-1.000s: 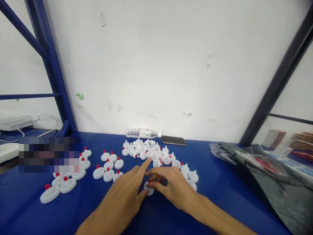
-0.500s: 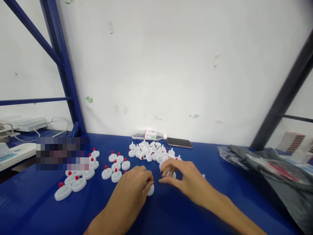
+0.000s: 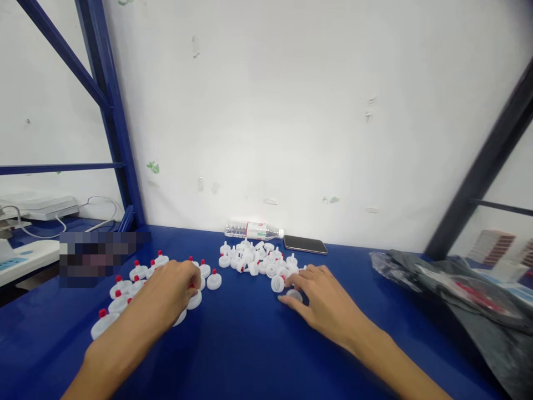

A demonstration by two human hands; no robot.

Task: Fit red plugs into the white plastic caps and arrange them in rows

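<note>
My left hand (image 3: 177,291) is closed, thumb and fingers pinched together low over the table. At its lower edge shows part of a white round cap (image 3: 180,319), its top hidden by the hand. Beside the fingertips sits another white cap (image 3: 194,301). My right hand (image 3: 318,294) rests by the pile, fingers curved and thumb apart. A white cap (image 3: 295,295) lies within that gap, partly covered. Just left of the right fingertips, a white ring-like cap (image 3: 277,284) shows its hollow side.
Red-tipped white caps (image 3: 119,303) stand grouped at left. A pile of white nozzle-shaped caps (image 3: 247,255) lies mid-table, before a plastic bottle (image 3: 256,230) and a phone (image 3: 306,244). Grey plastic bags (image 3: 458,289) lie right; a power strip (image 3: 29,258) is far left.
My left hand has moved left, from the table's middle to the red-tipped caps. The right hand has shifted slightly right. The white piece beside the left fingers at mid-table is gone from there.
</note>
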